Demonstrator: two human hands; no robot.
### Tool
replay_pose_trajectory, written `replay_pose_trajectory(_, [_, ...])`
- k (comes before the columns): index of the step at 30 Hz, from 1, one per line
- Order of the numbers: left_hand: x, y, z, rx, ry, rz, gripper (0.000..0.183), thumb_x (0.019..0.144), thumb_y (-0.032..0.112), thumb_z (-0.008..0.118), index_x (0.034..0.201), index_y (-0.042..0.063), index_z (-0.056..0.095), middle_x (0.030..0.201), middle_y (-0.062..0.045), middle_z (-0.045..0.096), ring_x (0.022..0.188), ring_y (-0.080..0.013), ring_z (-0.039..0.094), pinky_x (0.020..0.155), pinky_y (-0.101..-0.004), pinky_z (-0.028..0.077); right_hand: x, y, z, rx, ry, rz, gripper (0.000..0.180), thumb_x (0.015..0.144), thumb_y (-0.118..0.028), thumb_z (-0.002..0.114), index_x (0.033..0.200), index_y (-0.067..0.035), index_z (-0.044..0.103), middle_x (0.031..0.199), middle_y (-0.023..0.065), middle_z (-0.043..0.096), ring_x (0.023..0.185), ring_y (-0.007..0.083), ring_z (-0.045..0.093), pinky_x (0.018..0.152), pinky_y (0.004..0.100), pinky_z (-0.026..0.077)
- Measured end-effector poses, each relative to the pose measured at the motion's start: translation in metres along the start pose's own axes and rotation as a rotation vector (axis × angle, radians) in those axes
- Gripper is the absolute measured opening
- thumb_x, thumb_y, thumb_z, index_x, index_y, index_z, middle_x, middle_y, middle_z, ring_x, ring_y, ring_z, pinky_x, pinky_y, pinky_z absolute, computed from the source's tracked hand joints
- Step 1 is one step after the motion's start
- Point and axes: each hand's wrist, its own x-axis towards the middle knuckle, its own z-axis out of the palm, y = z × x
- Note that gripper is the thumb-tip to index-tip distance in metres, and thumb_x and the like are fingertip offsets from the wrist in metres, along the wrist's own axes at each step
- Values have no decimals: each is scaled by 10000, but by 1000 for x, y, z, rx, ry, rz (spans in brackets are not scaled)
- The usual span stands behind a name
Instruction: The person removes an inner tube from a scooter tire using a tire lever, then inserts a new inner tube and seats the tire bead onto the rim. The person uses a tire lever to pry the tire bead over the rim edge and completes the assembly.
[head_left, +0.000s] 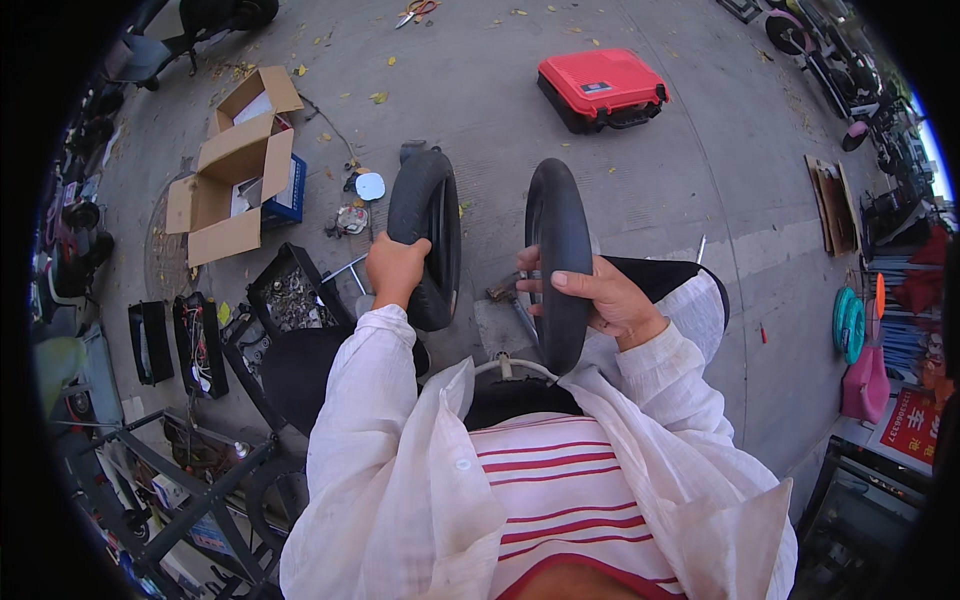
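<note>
My left hand (397, 266) grips a black rubber tyre (409, 199) with visible tread, held upright on the left. Opposite it, my right hand (619, 300) is closed around a smooth black rubber ring (566, 217), a tyre or an inner tube. Its thumb lies across the near face and its fingers come through the hollow middle. A gap separates the two rings. Between and below them, a metal tool or part (521, 311) shows partly, low by my knees; I cannot tell what it is.
A red and black tool case (604, 86) lies ahead on the pavement. To the left are an open cardboard box (225, 199), a black tray of small metal parts (292, 296) and a metal frame (195, 502). Scissors (415, 10) lie far ahead; a small red-handled tool (763, 334) is right.
</note>
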Motion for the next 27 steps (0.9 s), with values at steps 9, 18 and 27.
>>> replay_pose_trajectory(9, [35, -52, -15, -488, -126, -131, 451, 621, 127, 732, 1010, -78, 632, 928, -158, 680, 831, -289, 656, 746, -361, 508, 38, 27, -7, 136, 223, 31, 466, 842, -210, 670, 1232, 10, 542, 948, 73, 591, 868, 166, 605, 762, 293, 508])
replay_pose_trajectory(18, [59, -86, -36, -657, -308, -306, 464, 729, -16, 648, 1174, -36, 522, 1005, -155, 647, 864, -305, 649, 804, -411, 535, 59, 96, -20, 226, 489, 193, 528, 924, -361, 589, 1243, 44, 474, 1085, 175, 589, 964, 273, 590, 854, 384, 470])
replay_pose_trajectory(27, [76, -93, -37, -645, -355, -378, 455, 744, 11, 664, 1181, -24, 541, 1028, -160, 649, 886, -323, 649, 834, -433, 539, 59, 108, -30, -300, 541, -31, 334, 767, -144, 641, 1021, 59, 569, 997, 255, 590, 1009, 351, 559, 863, 416, 471])
